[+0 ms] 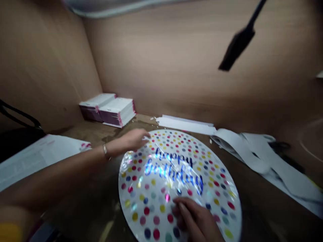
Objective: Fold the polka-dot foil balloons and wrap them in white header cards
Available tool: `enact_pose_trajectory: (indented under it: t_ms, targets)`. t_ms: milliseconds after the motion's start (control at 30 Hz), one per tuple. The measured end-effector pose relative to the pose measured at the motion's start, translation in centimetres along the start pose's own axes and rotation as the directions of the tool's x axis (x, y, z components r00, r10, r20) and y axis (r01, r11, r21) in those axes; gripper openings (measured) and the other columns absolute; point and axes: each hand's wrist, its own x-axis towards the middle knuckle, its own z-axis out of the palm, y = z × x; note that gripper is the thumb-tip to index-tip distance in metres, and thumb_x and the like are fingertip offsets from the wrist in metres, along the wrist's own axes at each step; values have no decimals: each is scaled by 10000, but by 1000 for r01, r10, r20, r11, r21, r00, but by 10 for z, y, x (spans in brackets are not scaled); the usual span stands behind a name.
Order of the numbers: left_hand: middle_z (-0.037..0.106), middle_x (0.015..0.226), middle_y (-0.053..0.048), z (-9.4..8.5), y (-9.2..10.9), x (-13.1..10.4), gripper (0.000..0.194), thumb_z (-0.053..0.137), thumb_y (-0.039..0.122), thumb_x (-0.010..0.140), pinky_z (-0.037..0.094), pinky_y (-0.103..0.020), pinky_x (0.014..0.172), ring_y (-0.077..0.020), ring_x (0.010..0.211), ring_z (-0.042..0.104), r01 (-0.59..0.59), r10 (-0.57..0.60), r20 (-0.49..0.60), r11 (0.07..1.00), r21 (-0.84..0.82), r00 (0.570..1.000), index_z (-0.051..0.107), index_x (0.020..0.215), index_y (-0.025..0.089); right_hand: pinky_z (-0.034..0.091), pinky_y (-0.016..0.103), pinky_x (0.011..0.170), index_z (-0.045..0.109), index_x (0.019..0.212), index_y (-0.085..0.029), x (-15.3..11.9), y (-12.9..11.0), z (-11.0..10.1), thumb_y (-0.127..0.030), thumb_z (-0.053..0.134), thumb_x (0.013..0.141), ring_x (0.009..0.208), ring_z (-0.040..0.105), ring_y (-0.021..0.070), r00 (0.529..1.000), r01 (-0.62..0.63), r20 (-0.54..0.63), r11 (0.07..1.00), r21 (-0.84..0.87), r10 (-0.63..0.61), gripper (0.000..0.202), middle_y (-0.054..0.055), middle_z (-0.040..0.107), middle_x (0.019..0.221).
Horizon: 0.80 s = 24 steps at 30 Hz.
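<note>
A flat, round foil balloon (161, 181) lies in front of me, white with coloured dots and "happy birthday" in shiny blue letters. Its surface is glossy and slightly creased. My left hand (135, 139) rests palm down at its upper left edge. The fingers there are bent and blurred, so their grip does not show clearly. Over the lower middle of the balloon is my right hand (195, 218), thumb and forefinger pinched together. Whatever may be between those fingertips is too small to make out.
Two thick stacks of printed paper (118, 107) stand in the back left corner. White paper strips (186, 123) lie along the back panel. Curled white strips (252, 154) spread at right. A papery bundle (37, 161) is at left. A black cable (237, 47) hangs above.
</note>
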Motion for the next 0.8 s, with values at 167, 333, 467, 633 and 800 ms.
enact_pose_trajectory:
  t_ms: [167, 333, 467, 633, 800]
  targets:
    - [513, 1316, -102, 48, 98, -122, 753, 776, 506, 604, 443, -401, 939, -324, 1186, 480, -474, 524, 227, 846, -243, 821, 524, 1265, 250, 504, 371, 841, 666, 1023, -192, -14, -9, -26, -355, 449, 871, 940, 634, 228, 939, 188, -200, 904, -383, -280, 311, 85, 690, 1004]
    - [601, 1204, -100, 65, 92, -168, 329, 548, 196, 876, 450, -378, 941, -259, 1120, 536, -574, 582, 56, 811, -117, 811, 549, 1204, 167, 450, 434, 972, 667, 1050, -201, -39, 11, -31, -267, 440, 884, 1131, 557, 238, 948, 240, -45, 799, -552, -316, 288, 82, 648, 1158]
    - [663, 1022, -96, 65, 96, -164, 266, 405, 88, 900, 474, -329, 853, -213, 934, 604, -616, 624, 15, 775, -140, 781, 602, 1073, 135, 381, 464, 1048, 657, 1087, -190, -51, 21, -24, -254, 430, 894, 1240, 470, 235, 934, 283, -13, 765, -578, -356, 305, 86, 595, 1254]
    - [637, 785, -2, 54, 106, -143, 44, 601, 181, 792, 449, -211, 643, -139, 737, 589, -68, 203, 216, 858, -509, 955, 604, 752, 164, 411, 461, 1025, 652, 1084, -182, -49, 23, -30, -253, 446, 888, 1193, 520, 232, 929, 295, -33, 790, -537, -369, 293, 99, 624, 1209]
    - [628, 811, 7, 46, 114, -126, 88, 597, 189, 765, 410, -216, 628, -148, 735, 569, -21, 202, 309, 864, -503, 929, 615, 851, 178, 420, 472, 1012, 660, 1060, -181, -46, 27, -26, -225, 459, 878, 1183, 527, 240, 905, 327, -53, 769, -549, -422, 275, 101, 634, 1191]
